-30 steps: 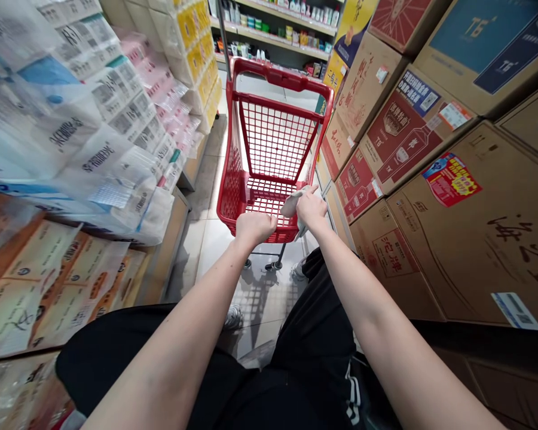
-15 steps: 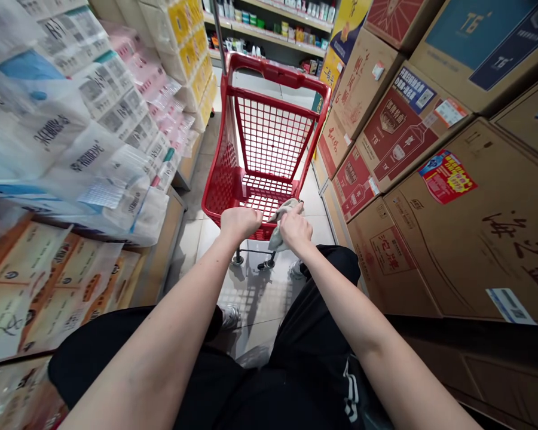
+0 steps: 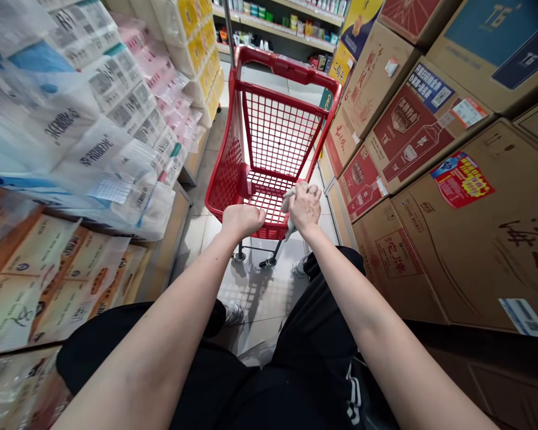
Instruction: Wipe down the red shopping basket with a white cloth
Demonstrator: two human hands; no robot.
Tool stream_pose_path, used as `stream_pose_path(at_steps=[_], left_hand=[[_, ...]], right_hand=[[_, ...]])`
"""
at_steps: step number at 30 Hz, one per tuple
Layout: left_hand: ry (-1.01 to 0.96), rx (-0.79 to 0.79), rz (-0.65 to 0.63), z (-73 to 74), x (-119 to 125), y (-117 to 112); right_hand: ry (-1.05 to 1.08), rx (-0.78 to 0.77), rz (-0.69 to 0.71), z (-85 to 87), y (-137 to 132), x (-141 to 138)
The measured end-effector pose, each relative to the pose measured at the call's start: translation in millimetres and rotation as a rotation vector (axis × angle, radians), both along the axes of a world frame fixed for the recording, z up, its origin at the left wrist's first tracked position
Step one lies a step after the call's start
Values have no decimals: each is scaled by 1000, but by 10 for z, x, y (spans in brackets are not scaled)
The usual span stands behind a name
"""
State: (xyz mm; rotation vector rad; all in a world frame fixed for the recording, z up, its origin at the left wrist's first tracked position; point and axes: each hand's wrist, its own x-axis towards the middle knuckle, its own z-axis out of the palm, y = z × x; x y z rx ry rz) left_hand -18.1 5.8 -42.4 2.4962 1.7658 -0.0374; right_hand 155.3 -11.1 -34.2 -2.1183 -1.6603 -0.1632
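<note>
A red plastic shopping cart (image 3: 273,125) stands in a narrow aisle right in front of me, its basket holding nothing I can see. My left hand (image 3: 242,219) is closed in a fist round the near rim of the cart. My right hand (image 3: 305,207) grips the same rim a little to the right, with a grey-white cloth (image 3: 289,199) bunched under its fingers. Both arms stretch forward over my black trousers.
Stacked packs of tissue and paper rolls (image 3: 80,119) crowd the left side. Brown and red cardboard boxes (image 3: 430,179) wall the right side. Shelves of small goods (image 3: 287,24) cross the far end. Pale floor tiles (image 3: 260,292) run between.
The cart and both hands shifted slightly in the view as I moved along the aisle. My right hand now lies more over the cloth on the rim. Both grips are unchanged.
</note>
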Motion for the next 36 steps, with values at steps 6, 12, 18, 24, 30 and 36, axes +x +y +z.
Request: stream_pose_path(at_steps=[6,12,18,24,30,36], left_hand=[[-28,-6,11,3,-26,36],[-16,-2,23,39,-31,22],[-11,5,24,51,-49,-13],[-26,12,18,29,-32,-39],[-35,34,25,-2,-22,-66],[-40,53,23,-11,-2,-117]], right_hand=[[27,176,129,-156,-21,15],[5,177,337,-341,-327,-156],[-190,129,493,-336,-331,-116],[-328,-11,419,-250,-163,-200],[-288,28,363,-315,-257,-315],[-277,96,508,-339,-500,-147]])
